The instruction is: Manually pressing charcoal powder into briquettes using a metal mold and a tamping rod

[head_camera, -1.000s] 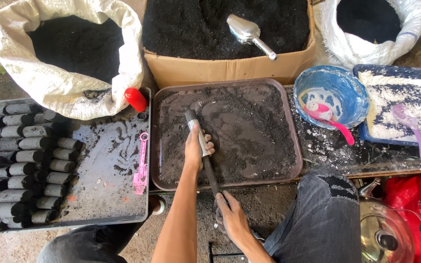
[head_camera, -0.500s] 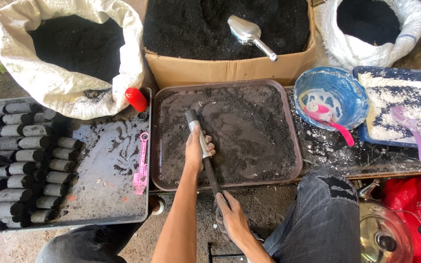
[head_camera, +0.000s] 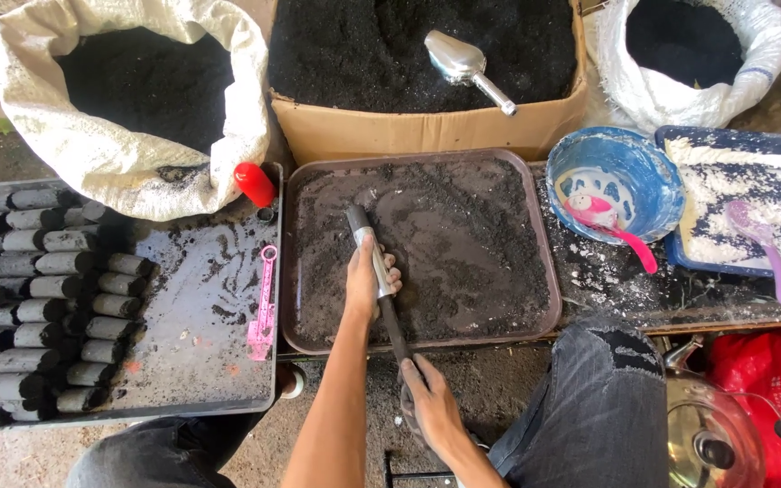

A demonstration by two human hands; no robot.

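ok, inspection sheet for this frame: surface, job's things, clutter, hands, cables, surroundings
Surface: brown tray, smeared with black powder.
Job's things: metal tube press lying tilted in the tray, dark rod out its near end.
Clutter: pink tool on grey tray; rows of black briquettes; red cap; blue bowl; purple spoon.
Hands: left hand grips the tube; right hand holds the rod's end.
Cables: nothing seen.
Surroundings: cardboard box with metal scoop; two white sacks; kettle.
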